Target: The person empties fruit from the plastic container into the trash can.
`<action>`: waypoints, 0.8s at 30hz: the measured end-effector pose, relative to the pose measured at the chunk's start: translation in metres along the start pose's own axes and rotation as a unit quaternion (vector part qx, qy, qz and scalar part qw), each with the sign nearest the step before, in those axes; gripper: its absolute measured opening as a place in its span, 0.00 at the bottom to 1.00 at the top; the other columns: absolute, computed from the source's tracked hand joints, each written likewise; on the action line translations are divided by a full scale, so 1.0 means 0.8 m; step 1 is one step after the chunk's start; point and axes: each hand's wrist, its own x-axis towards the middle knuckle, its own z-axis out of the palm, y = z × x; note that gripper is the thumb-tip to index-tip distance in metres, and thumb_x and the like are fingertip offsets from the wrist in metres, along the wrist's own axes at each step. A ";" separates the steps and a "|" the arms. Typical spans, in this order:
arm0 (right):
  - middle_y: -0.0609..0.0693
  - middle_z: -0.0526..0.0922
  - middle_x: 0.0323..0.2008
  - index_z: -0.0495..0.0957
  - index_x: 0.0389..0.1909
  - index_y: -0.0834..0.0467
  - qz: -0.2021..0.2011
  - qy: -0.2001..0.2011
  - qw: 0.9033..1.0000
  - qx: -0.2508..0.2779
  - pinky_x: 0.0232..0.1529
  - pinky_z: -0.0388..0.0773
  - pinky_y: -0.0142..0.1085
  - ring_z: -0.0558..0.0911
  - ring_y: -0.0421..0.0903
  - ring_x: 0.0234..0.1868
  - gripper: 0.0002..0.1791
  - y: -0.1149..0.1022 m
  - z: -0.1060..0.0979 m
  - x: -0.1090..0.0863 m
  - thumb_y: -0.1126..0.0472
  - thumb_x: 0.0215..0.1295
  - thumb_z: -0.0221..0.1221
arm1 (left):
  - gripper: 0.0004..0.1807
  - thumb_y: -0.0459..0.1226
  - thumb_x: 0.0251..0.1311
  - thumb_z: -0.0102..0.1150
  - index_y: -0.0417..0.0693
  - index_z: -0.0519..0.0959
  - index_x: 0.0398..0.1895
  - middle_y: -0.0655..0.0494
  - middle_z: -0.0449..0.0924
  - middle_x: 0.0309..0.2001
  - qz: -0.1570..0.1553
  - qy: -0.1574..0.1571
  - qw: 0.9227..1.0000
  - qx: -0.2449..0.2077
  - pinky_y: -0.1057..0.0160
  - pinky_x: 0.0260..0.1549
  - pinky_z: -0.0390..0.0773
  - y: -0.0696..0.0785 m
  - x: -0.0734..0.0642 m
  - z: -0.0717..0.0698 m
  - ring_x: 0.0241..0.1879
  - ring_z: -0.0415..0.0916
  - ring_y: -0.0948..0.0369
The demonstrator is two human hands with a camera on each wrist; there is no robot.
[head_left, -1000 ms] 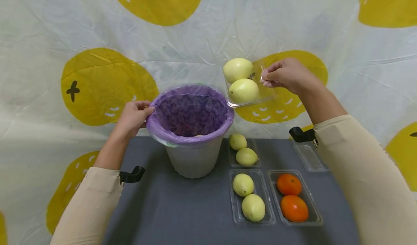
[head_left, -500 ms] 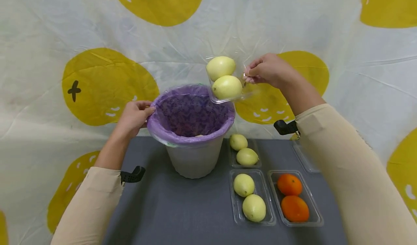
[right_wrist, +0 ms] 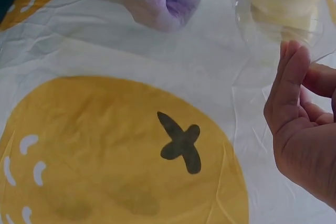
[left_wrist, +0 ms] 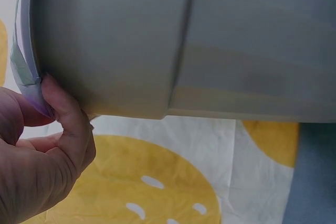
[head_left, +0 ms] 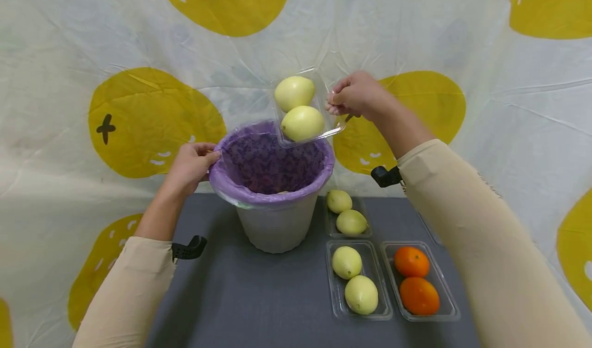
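My right hand [head_left: 358, 98] pinches the right edge of a clear plastic tray [head_left: 325, 130], raised over the bin's back right rim. Two pale yellow, lemon-like fruits [head_left: 302, 123] lie in that tray, which tilts toward me. In the right wrist view, thumb and fingers [right_wrist: 294, 72] meet at the tray's edge. A light grey bin [head_left: 276, 230] stands below, lined with a purple patterned bag [head_left: 277, 200] folded over its rim. On the left, my left hand [head_left: 189, 168] grips the rim through the bag. The left wrist view shows fingers curled under the bin's lip.
Right of the bin, two clear trays hold pale yellow fruits [head_left: 351, 222] [head_left: 361, 295]. Beside the nearer one, another clear tray [head_left: 450, 314] holds two orange fruits [head_left: 419, 296]. A further tray is mostly hidden behind my right sleeve [head_left: 472, 209]. A patterned cloth [head_left: 259, 60] hangs behind the grey table [head_left: 259, 307].
My right hand has carried the tray with its two yellow fruits leftward, from beside the bin to over its opening. My left hand has kept its grip on the rim.
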 end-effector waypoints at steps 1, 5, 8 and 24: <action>0.46 0.85 0.27 0.78 0.51 0.70 -0.006 0.005 1.000 -0.005 0.29 0.80 0.24 0.84 0.37 0.25 0.11 0.000 0.003 0.001 0.66 0.74 0.60 | 0.28 0.40 0.80 0.49 0.37 0.64 0.77 0.46 0.70 0.56 0.000 0.000 1.000 0.000 0.69 0.35 0.87 0.000 0.000 0.000 0.33 0.82 0.70; 0.51 0.83 0.32 0.78 0.49 0.73 -0.032 0.023 0.999 -0.007 0.37 0.87 0.29 0.85 0.39 0.28 0.11 0.004 0.012 0.005 0.68 0.73 0.59 | 0.28 0.40 0.80 0.49 0.36 0.64 0.77 0.45 0.70 0.56 0.001 0.001 1.000 0.002 0.70 0.35 0.87 -0.002 0.000 -0.001 0.33 0.82 0.70; 0.52 0.82 0.33 0.78 0.44 0.72 -0.057 0.033 0.998 -0.004 0.38 0.88 0.31 0.85 0.40 0.28 0.07 0.009 0.019 0.007 0.69 0.73 0.59 | 0.29 0.40 0.80 0.49 0.36 0.63 0.77 0.45 0.70 0.56 0.002 0.002 1.000 0.002 0.70 0.35 0.87 -0.003 -0.001 -0.002 0.33 0.82 0.70; 0.54 0.84 0.30 0.79 0.37 0.64 -0.148 0.110 0.981 -0.070 0.32 0.87 0.31 0.86 0.43 0.25 0.05 0.034 0.039 0.006 0.65 0.68 0.64 | 0.30 0.40 0.80 0.49 0.36 0.61 0.78 0.41 0.68 0.63 0.002 -0.002 1.000 0.000 0.69 0.37 0.87 -0.004 -0.001 0.001 0.35 0.83 0.70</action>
